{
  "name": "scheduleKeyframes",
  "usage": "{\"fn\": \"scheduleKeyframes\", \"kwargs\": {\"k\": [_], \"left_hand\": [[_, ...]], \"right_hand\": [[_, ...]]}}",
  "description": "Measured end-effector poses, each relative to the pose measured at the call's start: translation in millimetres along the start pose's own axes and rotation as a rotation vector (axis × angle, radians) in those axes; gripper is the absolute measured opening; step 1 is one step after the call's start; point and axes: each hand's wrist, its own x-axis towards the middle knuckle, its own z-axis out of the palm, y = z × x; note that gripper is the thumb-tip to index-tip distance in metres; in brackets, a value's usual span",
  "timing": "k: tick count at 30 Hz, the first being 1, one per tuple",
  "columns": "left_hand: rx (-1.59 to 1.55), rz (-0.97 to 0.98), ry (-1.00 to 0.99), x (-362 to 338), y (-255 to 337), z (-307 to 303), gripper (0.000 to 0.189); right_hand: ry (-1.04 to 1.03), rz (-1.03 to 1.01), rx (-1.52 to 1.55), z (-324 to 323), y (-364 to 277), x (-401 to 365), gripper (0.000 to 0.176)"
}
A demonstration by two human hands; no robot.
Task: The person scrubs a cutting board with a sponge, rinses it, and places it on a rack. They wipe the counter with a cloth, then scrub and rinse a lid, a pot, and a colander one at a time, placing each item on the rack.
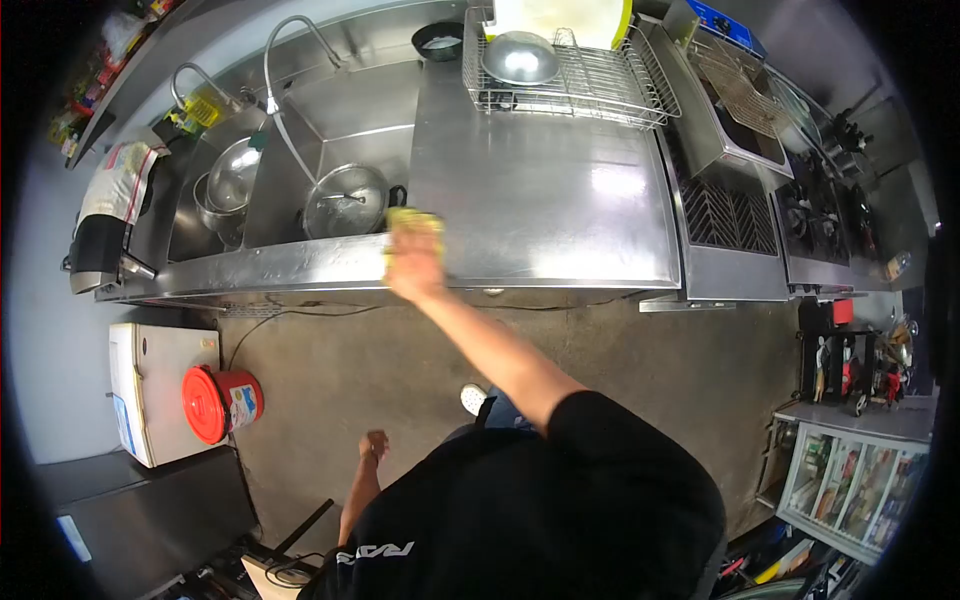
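My right hand (413, 268) reaches out to the front edge of the steel counter (540, 200) and presses on a yellow-green sponge (414, 222), next to the sink. My left hand (375, 446) hangs low by my side over the floor, fingers curled, with nothing in it. Just left of the sponge, a lidded steel pot (346, 200) sits in the right sink basin (340, 120).
A steel bowl (232, 175) sits in the left basin. A wire dish rack (590, 85) with an upturned metal bowl (520, 58) stands at the counter's back. A grill (727, 215) and fryer (735, 95) are to the right. A red-lidded bucket (220, 403) stands on the floor.
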Motion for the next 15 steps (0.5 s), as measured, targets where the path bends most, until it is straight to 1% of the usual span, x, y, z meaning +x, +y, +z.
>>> {"fn": "scheduleKeyframes", "kwargs": {"k": [1,2,3,4,5,6,7,8,9,10,11,12,13,14,15], "left_hand": [[0.272,0.102,0.037,-1.8,34.5,27.2,0.021],[0.544,0.208,0.071,-12.0,69.5,56.6,0.019],[0.600,0.374,0.062,-16.6,98.4,73.9,0.019],[0.654,0.543,0.048,-21.5,122.9,88.6,0.018],[0.665,0.554,0.031,-43.0,146.1,103.0,0.018],[0.525,0.645,0.029,-76.9,170.9,122.0,0.019],[0.382,0.730,0.022,-91.5,189.1,139.1,0.021],[0.408,0.689,0.026,-84.2,195.1,140.8,0.022],[0.432,0.645,0.037,-72.1,191.4,128.3,0.023],[0.398,0.579,0.044,-58.7,183.6,116.7,0.022],[0.362,0.514,0.057,-40.6,170.3,100.4,0.022],[0.369,0.403,0.035,-7.8,141.6,68.4,0.021],[0.375,0.293,0.016,13.2,123.5,50.3,0.022],[0.282,0.157,0.123,-15.8,117.6,55.6,0.022],[0.376,0.362,-0.231,-12.9,89.3,22.2,0.019]], "right_hand": [[-0.115,-0.088,0.090,10.8,-18.9,17.0,0.062],[-0.315,-0.271,0.073,1.8,-28.2,34.8,0.053],[-0.353,-0.348,0.062,2.4,-29.9,47.5,0.042],[-0.387,-0.346,0.092,-2.6,-18.0,53.8,0.039],[-0.421,-0.342,0.118,-9.2,0.2,58.2,0.036],[-0.237,-0.342,0.079,-9.0,28.6,53.3,0.036],[-0.051,-0.342,0.033,-9.3,63.4,40.5,0.037],[0.016,-0.234,-0.030,-21.3,98.1,24.4,0.041],[0.080,-0.131,-0.088,-34.7,137.5,4.5,0.044],[-0.097,0.120,0.160,-39.7,187.9,-13.6,0.051],[0.097,0.084,0.049,-99.6,214.0,-26.5,0.065],[-0.037,0.249,-0.259,-137.6,242.4,-30.7,0.071],[0.281,-0.014,-0.276,-164.9,281.5,-27.0,0.073],[0.159,0.236,-0.349,-182.5,312.8,-20.7,0.071],[0.155,0.346,-0.391,-192.3,343.5,-10.4,0.071]]}}
